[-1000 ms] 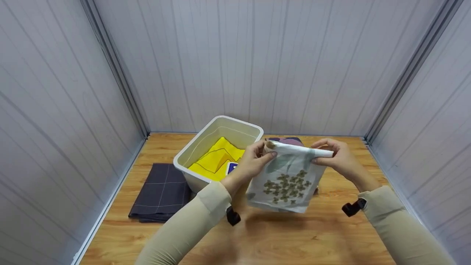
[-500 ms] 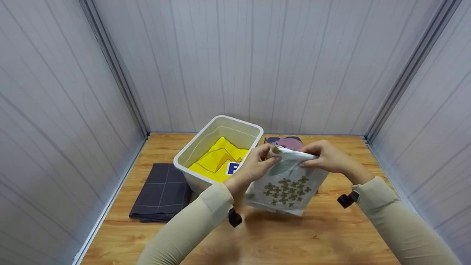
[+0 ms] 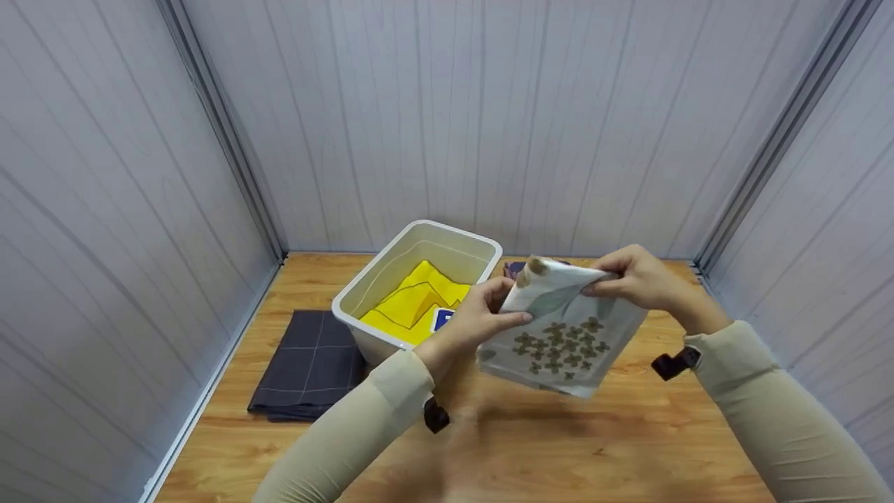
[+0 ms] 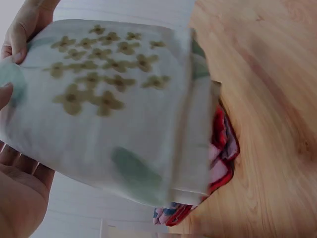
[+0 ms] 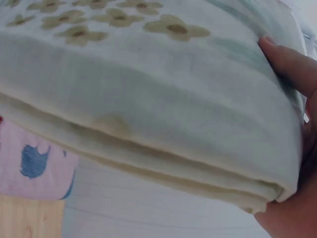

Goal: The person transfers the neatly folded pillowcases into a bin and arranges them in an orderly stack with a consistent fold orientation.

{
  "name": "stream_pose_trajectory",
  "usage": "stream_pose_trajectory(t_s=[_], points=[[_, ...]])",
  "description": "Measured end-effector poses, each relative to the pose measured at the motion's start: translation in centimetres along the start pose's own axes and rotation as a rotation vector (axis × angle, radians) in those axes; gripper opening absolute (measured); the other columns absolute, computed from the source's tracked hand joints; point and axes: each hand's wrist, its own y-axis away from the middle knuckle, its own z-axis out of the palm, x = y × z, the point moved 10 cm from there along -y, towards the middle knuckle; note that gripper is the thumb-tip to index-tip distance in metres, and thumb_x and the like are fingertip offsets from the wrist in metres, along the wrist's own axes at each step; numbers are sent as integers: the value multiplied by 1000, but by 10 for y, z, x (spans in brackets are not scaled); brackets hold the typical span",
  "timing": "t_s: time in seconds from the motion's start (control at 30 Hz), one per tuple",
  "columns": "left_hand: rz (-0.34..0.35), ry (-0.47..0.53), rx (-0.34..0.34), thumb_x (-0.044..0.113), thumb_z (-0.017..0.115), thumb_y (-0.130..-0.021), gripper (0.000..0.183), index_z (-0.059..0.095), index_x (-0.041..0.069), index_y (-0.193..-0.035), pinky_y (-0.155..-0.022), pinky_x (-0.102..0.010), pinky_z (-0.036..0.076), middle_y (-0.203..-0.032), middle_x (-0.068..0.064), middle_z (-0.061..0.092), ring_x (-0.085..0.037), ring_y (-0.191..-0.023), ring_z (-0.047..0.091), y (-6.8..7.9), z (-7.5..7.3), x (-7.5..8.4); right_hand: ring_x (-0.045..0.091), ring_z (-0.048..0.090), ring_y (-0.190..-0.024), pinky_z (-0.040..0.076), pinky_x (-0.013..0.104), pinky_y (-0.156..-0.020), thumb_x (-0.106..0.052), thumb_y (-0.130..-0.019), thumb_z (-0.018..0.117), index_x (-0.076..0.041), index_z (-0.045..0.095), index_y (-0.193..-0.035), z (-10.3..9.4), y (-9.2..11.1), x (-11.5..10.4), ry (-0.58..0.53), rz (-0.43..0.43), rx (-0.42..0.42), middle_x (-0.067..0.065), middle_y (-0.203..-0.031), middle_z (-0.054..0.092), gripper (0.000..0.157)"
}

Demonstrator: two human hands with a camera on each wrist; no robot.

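Observation:
Both hands hold up a folded white cloth (image 3: pixel 559 342) printed with brown flowers and green leaves. My left hand (image 3: pixel 478 321) pinches its upper left edge, thumb on the front face. At the upper right edge, my right hand (image 3: pixel 639 283) pinches it between thumb and fingers. The cloth hangs tilted over the table, its layered folds showing in the right wrist view. Behind it lies a pink and blue patterned cloth (image 5: pixel 34 163), mostly hidden in the head view; its red edging shows in the left wrist view.
A whitish plastic bin (image 3: pixel 380 342) stands left of the hands with a yellow cloth (image 3: pixel 401 307) inside. Left of the bin, a folded dark grey checked cloth (image 3: pixel 307 363) lies on the wooden table (image 3: pixel 559 461). Pale panel walls (image 3: pixel 447 126) enclose the back and sides.
The white cloth has risen slightly and shifted right, tilting more. My right hand first slid inward along its top edge, then moved up and right. The bin and grey cloth stay put.

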Motion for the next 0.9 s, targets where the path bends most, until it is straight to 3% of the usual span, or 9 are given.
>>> stream_pose_trajectory(t_s=[0.13, 0.27, 0.4, 0.63, 0.77, 0.9], points=[[-22, -22, -22, 6, 83, -94, 38, 67, -1, -128, -90, -29, 61, -125, -19, 75, -14, -101, 71, 4, -3, -4, 4, 65, -63, 55, 22, -59, 3, -93, 81, 8, 82, -104, -20, -1, -5, -22, 33, 31, -10, -83, 80, 12], [-53, -61, -30, 7, 86, -92, 42, 69, 0, -130, -85, -26, 59, -122, -18, 76, -12, -98, 69, 7, -8, -8, 8, 72, -62, 60, 25, -57, 4, -93, 81, 11, 81, -107, -39, -2, -9, -49, 57, 79, -9, -80, 81, 16], [-96, -96, -50, 10, 85, -93, 45, 69, 1, -135, -89, -28, 60, -124, -17, 77, -13, -100, 71, 8, -11, -13, 11, 75, -62, 62, 27, -56, 3, -94, 80, 9, 81, -109, -52, -5, -12, -72, 74, 118, -7, -82, 82, 17], [-125, -158, -63, 12, 78, -99, 29, 75, -2, -124, -89, -27, 59, -118, -18, 80, -11, -94, 69, 8, -20, -15, 11, 75, -64, 62, 27, -58, 1, -94, 81, 3, 83, -105, -60, -11, -5, -118, 124, 161, -6, -83, 81, 11], [-100, -170, -18, 12, 75, -101, 28, 74, -2, -125, -89, -27, 56, -117, -16, 78, -11, -94, 66, 8, -32, -8, 10, 74, -64, 62, 27, -58, -4, -97, 80, -4, 84, -104, -61, -14, 6, -138, 160, 177, -7, -81, 80, 8], [-94, -178, 71, 13, 75, -101, 26, 74, -3, -121, -81, -24, 55, -110, -16, 76, -11, -89, 64, 9, -49, -2, 10, 72, -62, 61, 27, -55, -8, -101, 77, -6, 81, -104, -60, -16, 17, -137, 176, 175, -7, -77, 77, 6]])
